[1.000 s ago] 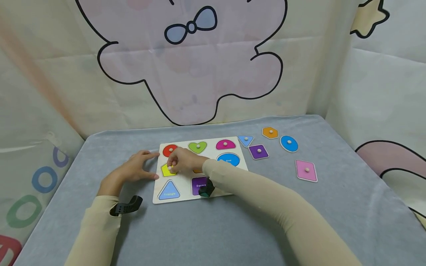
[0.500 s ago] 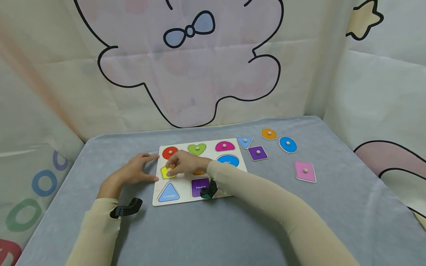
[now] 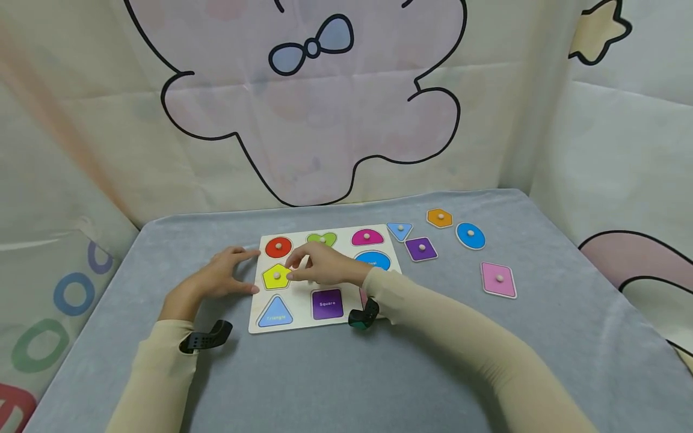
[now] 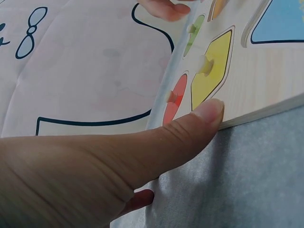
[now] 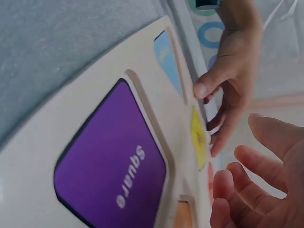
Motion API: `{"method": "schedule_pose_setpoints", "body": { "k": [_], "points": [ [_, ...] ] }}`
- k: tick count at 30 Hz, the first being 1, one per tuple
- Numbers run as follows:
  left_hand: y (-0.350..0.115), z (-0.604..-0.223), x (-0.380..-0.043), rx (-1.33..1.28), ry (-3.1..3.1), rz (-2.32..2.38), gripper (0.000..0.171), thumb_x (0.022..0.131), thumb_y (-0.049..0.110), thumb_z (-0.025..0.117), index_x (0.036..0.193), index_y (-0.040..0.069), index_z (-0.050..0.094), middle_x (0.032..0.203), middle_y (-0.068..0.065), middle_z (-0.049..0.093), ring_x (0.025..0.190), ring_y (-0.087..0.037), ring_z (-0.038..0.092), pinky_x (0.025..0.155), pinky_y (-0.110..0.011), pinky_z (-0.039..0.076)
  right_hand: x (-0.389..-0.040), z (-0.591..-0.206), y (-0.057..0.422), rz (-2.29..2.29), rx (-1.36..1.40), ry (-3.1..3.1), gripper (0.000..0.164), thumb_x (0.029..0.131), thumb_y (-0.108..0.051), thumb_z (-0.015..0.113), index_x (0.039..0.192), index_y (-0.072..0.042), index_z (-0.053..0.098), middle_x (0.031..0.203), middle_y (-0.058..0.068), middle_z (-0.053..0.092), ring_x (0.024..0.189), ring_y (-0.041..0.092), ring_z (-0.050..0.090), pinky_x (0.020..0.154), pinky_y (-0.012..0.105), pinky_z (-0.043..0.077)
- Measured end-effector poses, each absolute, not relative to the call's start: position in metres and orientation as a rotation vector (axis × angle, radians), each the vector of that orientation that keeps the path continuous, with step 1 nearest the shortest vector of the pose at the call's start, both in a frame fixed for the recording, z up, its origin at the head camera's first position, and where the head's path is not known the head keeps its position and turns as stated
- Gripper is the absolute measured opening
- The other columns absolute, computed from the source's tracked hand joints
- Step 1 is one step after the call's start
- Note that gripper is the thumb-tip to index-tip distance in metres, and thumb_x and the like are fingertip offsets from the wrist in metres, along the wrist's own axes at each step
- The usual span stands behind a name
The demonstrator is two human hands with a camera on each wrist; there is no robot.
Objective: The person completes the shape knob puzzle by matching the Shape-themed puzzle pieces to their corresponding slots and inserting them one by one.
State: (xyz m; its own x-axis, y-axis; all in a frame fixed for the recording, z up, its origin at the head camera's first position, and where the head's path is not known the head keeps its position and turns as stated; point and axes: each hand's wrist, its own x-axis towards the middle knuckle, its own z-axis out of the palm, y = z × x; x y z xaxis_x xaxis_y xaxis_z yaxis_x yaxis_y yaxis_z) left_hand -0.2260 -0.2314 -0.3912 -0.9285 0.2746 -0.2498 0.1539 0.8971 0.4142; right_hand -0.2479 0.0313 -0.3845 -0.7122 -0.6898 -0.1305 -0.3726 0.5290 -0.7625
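Pentagon (image 3: 269,280), yellow, looks seated in board (image 3: 301,300), no clear long axis. Right hand (image 3: 323,264) just off its 3 o'clock, fingers parted, nothing held. Left hand (image 3: 215,278) at 9 o'clock, spread, thumb touching board edge. Loose blue triangle (image 3: 399,233): right hand's 2 o'clock, right nearer.

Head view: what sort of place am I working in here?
Probably an indoor play corner or a small staged booth, though I can't be sure. Cartoon-printed sheets hang behind and beside a cloth-covered table, and a shape puzzle board lies on it.
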Motion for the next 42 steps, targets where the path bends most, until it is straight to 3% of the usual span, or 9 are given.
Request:
{"method": "schedule_pose_setpoints", "body": {
  "k": [6, 16, 21, 28, 33, 36, 42],
  "points": [
    [-0.230, -0.392, -0.227, 0.298, 2.753, 0.577, 0.093, 0.079, 0.043, 0.085, 0.156, 0.013, 0.040, 0.156, -0.031, 0.030, 0.140, -0.053, 0.030, 0.110, -0.074, 0.035, -0.249, -0.377, 0.046, -1.063, -0.907, 2.385, 0.030, 0.097, -0.028, 0.068, 0.121, -0.010, 0.071, 0.107, 0.002, 0.068, 0.086, 0.017, 0.063, 0.072, 0.020, 0.054],
    [-0.228, -0.390, -0.226, 0.294, 2.750, 0.574, 0.094, 0.079, 0.042, 0.085, 0.156, 0.014, 0.039, 0.157, -0.031, 0.029, 0.141, -0.053, 0.029, 0.109, -0.074, 0.035, -0.260, -0.367, 0.083, -1.196, -0.853, 2.448, 0.034, 0.099, -0.026, 0.065, 0.126, -0.005, 0.069, 0.116, 0.008, 0.069, 0.088, 0.023, 0.060, 0.073, 0.022, 0.052],
    [-0.228, -0.390, -0.225, 0.298, 2.752, 0.574, 0.093, 0.079, 0.041, 0.085, 0.156, 0.013, 0.040, 0.156, -0.031, 0.030, 0.140, -0.053, 0.030, 0.109, -0.074, 0.036, -0.270, -0.361, 0.104, -1.244, -0.800, 2.491, 0.036, 0.101, -0.026, 0.063, 0.129, -0.004, 0.067, 0.119, 0.012, 0.067, 0.093, 0.036, 0.063, 0.077, 0.030, 0.054],
    [-0.226, -0.389, -0.223, 0.288, 2.747, 0.574, 0.093, 0.079, 0.040, 0.086, 0.155, 0.013, 0.040, 0.156, -0.031, 0.031, 0.139, -0.053, 0.030, 0.109, -0.073, 0.036, -0.285, -0.360, 0.141, -1.289, -0.700, 2.596, 0.034, 0.101, -0.023, 0.063, 0.130, -0.005, 0.066, 0.126, 0.015, 0.064, 0.101, 0.030, 0.064, 0.089, 0.039, 0.057],
    [-0.225, -0.389, -0.223, 0.275, 2.745, 0.577, 0.093, 0.079, 0.040, 0.086, 0.156, 0.013, 0.040, 0.156, -0.031, 0.031, 0.140, -0.052, 0.030, 0.109, -0.073, 0.037, -0.291, -0.359, 0.167, -1.343, -0.623, 2.623, 0.035, 0.102, -0.025, 0.061, 0.131, -0.005, 0.064, 0.129, 0.017, 0.063, 0.103, 0.033, 0.063, 0.090, 0.036, 0.056],
    [-0.225, -0.389, -0.223, 0.269, 2.744, 0.572, 0.093, 0.079, 0.040, 0.086, 0.156, 0.013, 0.040, 0.157, -0.031, 0.030, 0.141, -0.053, 0.029, 0.109, -0.073, 0.036, -0.293, -0.359, 0.179, -1.404, -0.566, 2.623, 0.036, 0.103, -0.026, 0.060, 0.131, -0.005, 0.064, 0.128, 0.019, 0.064, 0.099, 0.036, 0.063, 0.084, 0.032, 0.055],
    [-0.229, -0.388, -0.223, 0.295, 2.747, 0.573, 0.092, 0.081, 0.039, 0.084, 0.156, 0.012, 0.039, 0.157, -0.032, 0.029, 0.141, -0.053, 0.029, 0.110, -0.074, 0.034, -0.303, -0.359, 0.198, -1.490, -0.528, 2.640, 0.035, 0.104, -0.028, 0.058, 0.131, -0.006, 0.065, 0.120, 0.016, 0.065, 0.093, 0.028, 0.063, 0.076, 0.026, 0.054]
  ]
}}
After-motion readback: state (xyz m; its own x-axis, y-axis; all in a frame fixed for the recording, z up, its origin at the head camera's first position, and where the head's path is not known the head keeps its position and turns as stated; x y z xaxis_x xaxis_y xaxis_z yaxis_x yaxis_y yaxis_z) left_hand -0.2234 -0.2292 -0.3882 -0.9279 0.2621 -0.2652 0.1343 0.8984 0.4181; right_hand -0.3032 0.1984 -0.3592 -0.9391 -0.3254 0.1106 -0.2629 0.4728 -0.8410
